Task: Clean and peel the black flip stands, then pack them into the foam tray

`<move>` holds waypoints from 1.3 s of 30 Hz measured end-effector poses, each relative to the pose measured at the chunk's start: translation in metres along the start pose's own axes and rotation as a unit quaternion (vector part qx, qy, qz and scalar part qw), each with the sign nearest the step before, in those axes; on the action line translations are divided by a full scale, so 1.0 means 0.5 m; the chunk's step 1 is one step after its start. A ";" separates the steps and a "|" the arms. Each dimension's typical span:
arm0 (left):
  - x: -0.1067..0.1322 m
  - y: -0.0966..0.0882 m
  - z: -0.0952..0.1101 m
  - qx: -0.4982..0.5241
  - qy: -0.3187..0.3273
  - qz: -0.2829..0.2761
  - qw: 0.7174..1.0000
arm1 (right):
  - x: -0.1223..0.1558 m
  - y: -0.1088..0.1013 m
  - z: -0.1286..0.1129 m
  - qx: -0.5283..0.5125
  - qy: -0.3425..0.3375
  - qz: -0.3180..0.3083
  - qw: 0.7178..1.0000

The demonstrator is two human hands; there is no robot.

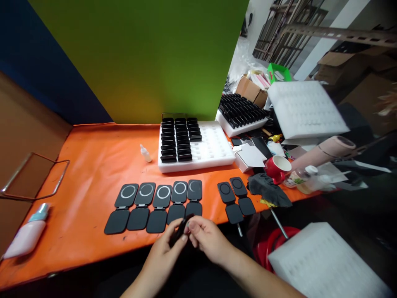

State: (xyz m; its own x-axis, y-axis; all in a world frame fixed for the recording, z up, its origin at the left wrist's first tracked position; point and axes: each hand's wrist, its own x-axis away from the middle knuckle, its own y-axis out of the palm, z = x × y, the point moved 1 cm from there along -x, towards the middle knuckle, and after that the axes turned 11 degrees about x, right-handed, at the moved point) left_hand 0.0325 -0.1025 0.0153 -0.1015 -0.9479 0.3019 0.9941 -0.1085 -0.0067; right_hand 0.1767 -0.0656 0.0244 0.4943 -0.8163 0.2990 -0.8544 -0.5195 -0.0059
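Observation:
Both my hands meet just in front of the orange table's [93,165] near edge. My left hand [164,252] and my right hand [206,238] are both closed on one small black flat part [182,227], held edge-on between the fingertips. Just beyond them lies a row of several open black hinged pads with silver rings [155,203]. Two more black hinged pads without rings [235,198] lie to the right of that row.
A white foam tray [214,149] partly filled with black parts sits mid-table, a small dropper bottle [145,153] to its left. Right side: another filled tray [240,111], red mug [277,167], black cloth [268,188], foam sheets [305,109]. A pink tube [27,234] and wire frame [34,176] lie left.

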 end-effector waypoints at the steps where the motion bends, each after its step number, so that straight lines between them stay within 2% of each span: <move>1: -0.004 -0.002 0.004 0.034 -0.015 0.015 0.999 | -0.001 0.002 -0.002 -0.047 0.024 -0.013 0.999; 4: -0.006 -0.009 0.012 0.066 -0.042 0.001 0.997 | -0.001 0.004 -0.007 -0.136 0.095 -0.021 0.986; 6: 0.000 -0.016 0.013 0.012 -0.009 -0.016 1.000 | -0.001 0.002 -0.008 -0.123 0.106 -0.024 0.986; 8: 0.009 -0.022 0.015 -0.092 0.053 -0.022 0.994 | 0.000 0.001 -0.007 -0.081 0.097 -0.028 0.992; 12: 0.028 -0.031 0.024 -0.297 0.169 -0.028 0.939 | 0.005 -0.001 -0.002 -0.050 0.099 -0.049 0.993; 16: 0.042 -0.030 0.027 -0.379 0.234 -0.065 0.893 | 0.017 -0.001 0.002 -0.163 0.157 -0.107 0.968; 19: 0.044 -0.024 0.022 -0.376 0.233 -0.094 0.892 | 0.025 0.002 0.007 -0.227 0.191 -0.092 0.950; 22: 0.034 -0.017 0.022 -0.289 0.201 -0.095 0.931 | 0.031 0.009 0.010 -0.277 0.179 -0.055 0.942; 23: 0.028 -0.014 0.024 -0.236 0.173 -0.079 0.953 | 0.032 0.010 0.009 -0.291 0.166 -0.051 0.941; 25: 0.016 -0.011 0.029 -0.118 0.091 -0.005 0.989 | 0.034 0.012 0.005 -0.302 0.145 -0.062 0.940; 27: 0.007 -0.010 0.032 -0.032 0.023 0.075 0.996 | 0.034 0.012 -0.001 -0.280 0.144 -0.082 0.946; 28: 0.005 -0.009 0.033 -0.012 0.009 0.094 0.995 | 0.034 0.011 -0.004 -0.261 0.151 -0.090 0.949; 31: 0.009 -0.008 0.034 -0.034 0.052 0.076 0.995 | 0.033 0.012 -0.010 -0.214 0.175 -0.084 0.957; 35: 0.026 -0.012 0.033 -0.149 0.191 0.044 0.969 | 0.031 0.018 -0.009 -0.210 0.181 -0.055 0.959; 37: 0.034 -0.015 0.034 -0.197 0.239 0.023 0.951 | 0.031 0.018 -0.008 -0.245 0.188 -0.064 0.949; 39: 0.040 -0.018 0.034 -0.231 0.267 -0.003 0.935 | 0.032 0.017 -0.010 -0.305 0.216 -0.086 0.923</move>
State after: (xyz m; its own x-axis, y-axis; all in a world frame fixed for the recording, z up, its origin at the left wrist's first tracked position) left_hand 0.0220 -0.1151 0.0377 -0.2357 -0.9477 -0.2153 0.8826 -0.1161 -0.4555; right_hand 0.1767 -0.0820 0.0340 0.6340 -0.4889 0.5991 -0.7653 -0.2853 0.5770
